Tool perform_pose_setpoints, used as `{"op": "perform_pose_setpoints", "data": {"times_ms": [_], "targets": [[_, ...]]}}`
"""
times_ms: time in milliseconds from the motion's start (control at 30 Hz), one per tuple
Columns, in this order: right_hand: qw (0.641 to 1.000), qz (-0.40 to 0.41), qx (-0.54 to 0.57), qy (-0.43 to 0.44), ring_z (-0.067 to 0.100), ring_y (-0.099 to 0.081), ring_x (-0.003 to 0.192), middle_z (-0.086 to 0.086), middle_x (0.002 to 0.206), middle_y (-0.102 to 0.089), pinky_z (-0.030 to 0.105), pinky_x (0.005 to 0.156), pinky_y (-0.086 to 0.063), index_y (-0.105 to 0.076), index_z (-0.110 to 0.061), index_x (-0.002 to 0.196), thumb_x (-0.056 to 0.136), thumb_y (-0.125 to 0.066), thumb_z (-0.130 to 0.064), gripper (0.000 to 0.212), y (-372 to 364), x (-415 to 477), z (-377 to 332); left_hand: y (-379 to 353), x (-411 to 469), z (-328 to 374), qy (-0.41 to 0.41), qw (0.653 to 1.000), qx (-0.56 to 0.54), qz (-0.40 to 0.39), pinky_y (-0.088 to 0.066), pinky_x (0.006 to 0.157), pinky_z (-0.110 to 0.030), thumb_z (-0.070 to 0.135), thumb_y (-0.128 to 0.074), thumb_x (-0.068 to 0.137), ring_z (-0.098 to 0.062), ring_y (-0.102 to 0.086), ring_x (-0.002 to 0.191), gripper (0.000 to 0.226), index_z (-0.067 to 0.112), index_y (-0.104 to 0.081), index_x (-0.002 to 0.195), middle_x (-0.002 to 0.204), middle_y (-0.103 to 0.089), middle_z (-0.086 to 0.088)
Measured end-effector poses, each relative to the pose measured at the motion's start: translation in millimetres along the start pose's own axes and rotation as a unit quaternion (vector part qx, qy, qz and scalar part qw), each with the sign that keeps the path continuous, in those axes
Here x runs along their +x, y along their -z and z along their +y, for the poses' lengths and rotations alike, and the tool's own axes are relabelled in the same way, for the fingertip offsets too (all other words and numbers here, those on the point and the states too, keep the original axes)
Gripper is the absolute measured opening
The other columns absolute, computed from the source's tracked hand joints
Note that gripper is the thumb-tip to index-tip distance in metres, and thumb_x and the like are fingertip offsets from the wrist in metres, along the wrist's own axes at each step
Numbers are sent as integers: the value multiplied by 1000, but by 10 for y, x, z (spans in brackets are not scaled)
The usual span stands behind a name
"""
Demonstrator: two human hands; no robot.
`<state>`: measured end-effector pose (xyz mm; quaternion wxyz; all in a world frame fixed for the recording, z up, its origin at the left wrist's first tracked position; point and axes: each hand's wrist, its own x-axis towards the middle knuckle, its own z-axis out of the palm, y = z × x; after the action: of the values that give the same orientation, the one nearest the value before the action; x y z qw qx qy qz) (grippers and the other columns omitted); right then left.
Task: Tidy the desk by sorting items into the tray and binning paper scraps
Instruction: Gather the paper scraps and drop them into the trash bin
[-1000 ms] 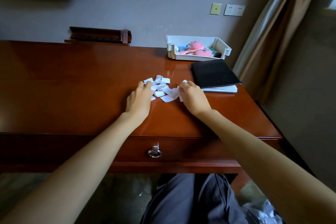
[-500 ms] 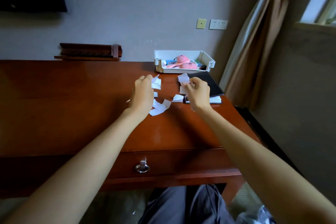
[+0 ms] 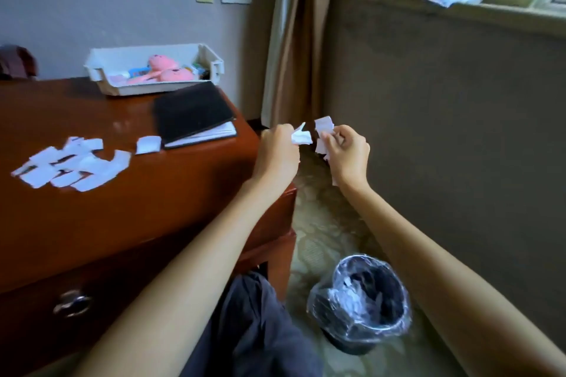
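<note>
Tray (image 3: 147, 89) behind notebook (image 3: 191, 112) on desk (image 3: 137, 208)

Glossy reddish-brown desk (image 3: 153, 208) at left; white paper scraps (image 3: 46, 174) across it; white tray (image 3: 147, 90) with pink toys (image 3: 176, 74); black notebook (image 3: 193, 110); black bin (image 3: 352, 343), clear liner, lower centre.

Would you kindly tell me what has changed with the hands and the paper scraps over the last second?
Both hands lifted off the pile and swung right, past the desk edge. The left hand now grips crumpled scraps, the right hand flat scraps, over the floor and not yet above the bin. The remaining scraps, the black notebook and the tray stayed put.
</note>
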<state>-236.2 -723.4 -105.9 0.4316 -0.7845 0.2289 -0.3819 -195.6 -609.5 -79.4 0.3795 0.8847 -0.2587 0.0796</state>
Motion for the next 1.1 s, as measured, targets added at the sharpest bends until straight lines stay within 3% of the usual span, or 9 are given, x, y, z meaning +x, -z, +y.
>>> {"op": "perform_pose_setpoints", "data": {"times_ms": [67,133,233,400,567,633,833,1000,1100], "targets": [[999,16,-27,-25,23,-55,62,2,60,-52,22,55,-38,-53,-13,72,89,-58,-13,17,244,32,328,-355,-22,182,-5,999,-30,-39,-52,72,-41,-5,-38,86,-39,-61,91,23,-4,-61,84,93,-66,-25],[997,29,-49,-47,21,-54,59,6,63,-54,16,52,-36,-53,-13,73,89,-58,-12,17,453,33,654,-688,-73,328,-11,996,-44,-77,-52,73,-42,-8,-36,84,-39,-59,92,24,-6,-59,83,94,-65,-26],[993,38,-75,-82,13,-48,57,7,70,-56,9,51,-36,-61,-4,80,90,-57,-11,12,689,-10,1118,-1161,-154,458,-11,990,-28,-140,-42,67,-34,-8,-34,85,-39,-55,99,25,-8,-59,90,100,-63,-26],[982,13,-108,-157,17,-51,71,9,77,-59,26,63,-37,-62,5,91,91,-57,-10,17,892,-131,1942,-1981,-246,492,14,975,-1,-223,-33,67,-32,-2,-37,90,-39,-54,99,23,-6,-58,99,106,-61,-25],[961,-23,-151,-229,22,-48,66,14,72,-59,16,54,-34,-61,7,86,91,-56,-11,19,995,-284,2737,-2794,-334,412,37,949,38,-310,-35,71,-34,-2,-38,90,-41,-54,103,24,-4,-56,104,112,-59,-25],[952,-36,-158,-261,30,-51,68,15,75,-63,24,57,-38,-60,6,86,91,-56,-12,19,1016,-348,3050,-3097,-387,309,51,935,53,-346,-36,71,-35,-2,-36,88,-41,-54,103,26,-4,-56,105,112,-58,-26],[916,-114,-190,-334,22,-38,64,2,55,-42,28,54,-18,-40,-10,57,87,-53,-6,33,927,-585,3779,-3786,-566,-70,129,887,77,-437,-46,77,-38,6,-41,88,-41,-58,103,26,-5,-59,103,112,-61,-27],[887,-163,-182,-391,36,-58,84,27,91,-66,28,57,-25,-61,11,91,89,-50,-4,19,723,-672,4191,-4219,-587,-339,167,859,90,-475,-47,84,-36,8,-45,88,-38,-58,106,26,-5,-59,105,115,-62,-24],[871,-198,-182,-411,32,-52,73,28,89,-66,29,52,-21,-60,11,88,88,-47,-1,18,620,-701,4401,-4456,-573,-456,186,850,100,-483,-48,85,-36,11,-45,90,-37,-59,107,27,-2,-60,108,116,-62,-22]]}}
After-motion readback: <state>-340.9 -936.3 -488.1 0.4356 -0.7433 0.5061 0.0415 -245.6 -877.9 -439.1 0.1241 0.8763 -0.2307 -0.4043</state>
